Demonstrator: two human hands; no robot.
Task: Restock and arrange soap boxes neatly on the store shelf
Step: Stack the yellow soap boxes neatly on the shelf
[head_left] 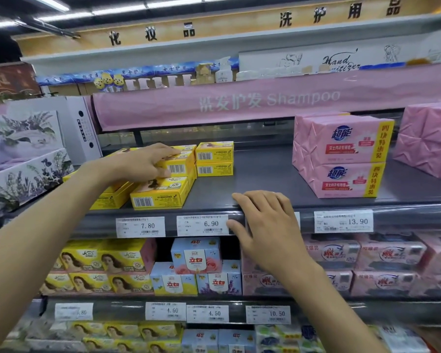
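Observation:
Several yellow soap boxes stand on the grey shelf [252,179]. My left hand [143,161] grips the top yellow box [178,165] of a stack, thumb at its front, fingers over its top. In front of that stack lies another yellow box [161,194] near the shelf edge. Two more yellow boxes [214,159] are stacked further back, to the right. My right hand [265,225] rests with spread fingers on the shelf's front edge, over the price strip, and holds nothing.
Pink soap packs [341,159] are stacked on the right of the same shelf, with a pink wrapped pack [428,138] beyond. Lavender-print boxes [23,159] stand at the left. Price tags [201,224] line the edge. The lower shelves hold yellow, blue and pink soap boxes.

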